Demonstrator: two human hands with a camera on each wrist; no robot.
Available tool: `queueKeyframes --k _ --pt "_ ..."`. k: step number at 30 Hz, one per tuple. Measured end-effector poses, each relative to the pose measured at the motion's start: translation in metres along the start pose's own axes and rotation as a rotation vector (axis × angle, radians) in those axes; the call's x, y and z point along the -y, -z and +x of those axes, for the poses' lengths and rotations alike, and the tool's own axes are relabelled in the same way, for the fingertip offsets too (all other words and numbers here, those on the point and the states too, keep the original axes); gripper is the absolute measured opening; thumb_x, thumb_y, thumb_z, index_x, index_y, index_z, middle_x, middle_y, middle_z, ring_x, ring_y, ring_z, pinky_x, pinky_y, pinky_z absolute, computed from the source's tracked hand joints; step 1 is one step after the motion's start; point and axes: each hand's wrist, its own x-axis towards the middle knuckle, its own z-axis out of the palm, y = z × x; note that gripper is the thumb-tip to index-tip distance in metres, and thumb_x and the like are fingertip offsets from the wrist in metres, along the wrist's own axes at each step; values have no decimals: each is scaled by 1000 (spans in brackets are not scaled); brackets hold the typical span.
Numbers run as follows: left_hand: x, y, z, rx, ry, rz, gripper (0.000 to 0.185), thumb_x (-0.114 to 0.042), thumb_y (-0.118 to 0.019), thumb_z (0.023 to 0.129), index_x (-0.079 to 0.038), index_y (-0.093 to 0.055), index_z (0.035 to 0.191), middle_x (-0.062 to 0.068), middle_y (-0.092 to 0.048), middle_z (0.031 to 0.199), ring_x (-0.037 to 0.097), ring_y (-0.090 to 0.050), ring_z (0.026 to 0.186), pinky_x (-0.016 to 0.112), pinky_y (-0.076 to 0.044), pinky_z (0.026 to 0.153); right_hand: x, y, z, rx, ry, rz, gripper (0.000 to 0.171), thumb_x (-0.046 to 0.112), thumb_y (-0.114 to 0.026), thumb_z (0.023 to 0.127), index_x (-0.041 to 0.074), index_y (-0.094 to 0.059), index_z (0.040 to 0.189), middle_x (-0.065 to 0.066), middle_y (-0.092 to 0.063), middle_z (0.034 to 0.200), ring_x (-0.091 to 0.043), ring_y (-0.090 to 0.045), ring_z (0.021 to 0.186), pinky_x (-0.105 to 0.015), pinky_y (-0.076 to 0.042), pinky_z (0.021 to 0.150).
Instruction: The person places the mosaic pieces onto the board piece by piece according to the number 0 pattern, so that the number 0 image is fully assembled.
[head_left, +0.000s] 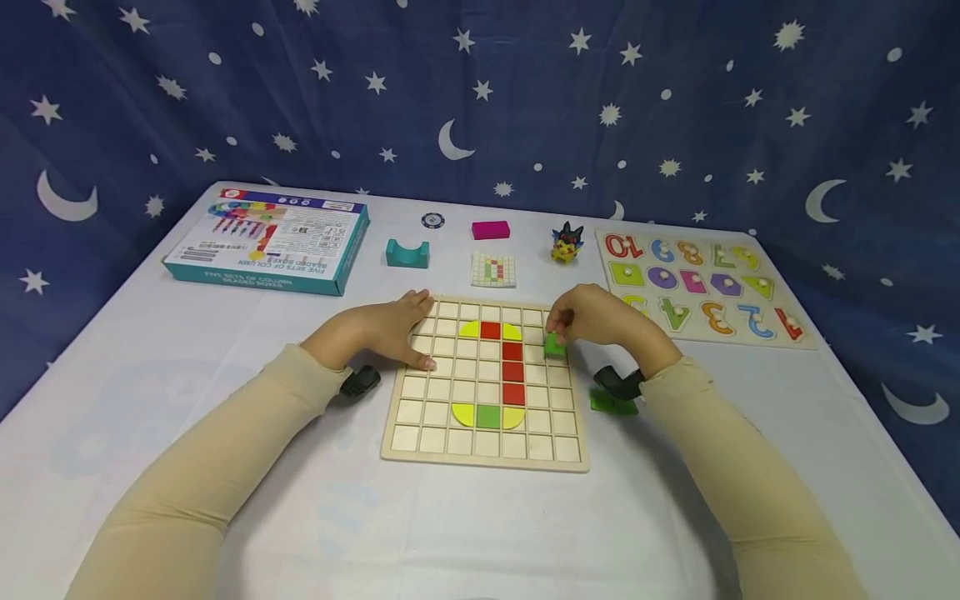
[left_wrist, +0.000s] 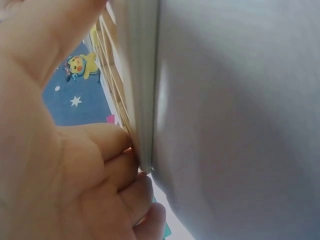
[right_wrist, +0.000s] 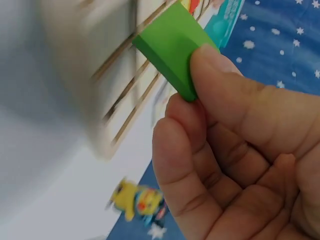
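Observation:
A wooden grid board lies flat on the table, holding several red square tiles, yellow quarter-round tiles and one green tile. My left hand rests on the board's upper left edge, fingers spread, thumb over the cells; the left wrist view shows the fingers against the board's side. Between thumb and fingers, my right hand pinches a green square tile above the board's right columns. More green tiles lie on the table beneath my right wrist.
Behind the board are a small pattern card, a teal arched block, a magenta block, a chip and a yellow figurine. A flat box lies back left, a number puzzle back right.

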Motion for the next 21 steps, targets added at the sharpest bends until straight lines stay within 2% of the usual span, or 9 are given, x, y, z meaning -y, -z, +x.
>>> queueKeyframes --k 7,16,21 --pt "1 -1 0 -2 -11 7 107 -50 -68 77 4 -7 146 19 1 154 35 3 141 50 -10 113 30 -10 26 44 21 35 11 -3 -63 82 5 -68 87 -6 -64 81 -16 -53 73 -26 -47 68" --pt "1 0 -1 -5 -6 11 108 -51 -68 76 4 -7 146 19 0 154 34 2 142 49 -10 114 55 -21 52 33 91 35 10 0 -66 80 5 -69 88 -5 -63 81 -16 -53 74 -24 -46 65" --pt "0 1 -1 -2 -1 11 107 -51 -68 77 4 -7 146 19 -1 154 34 1 142 48 -10 114 65 -29 61 64 97 48 9 0 -68 80 6 -69 86 -4 -63 78 -13 -53 71 -22 -46 63"
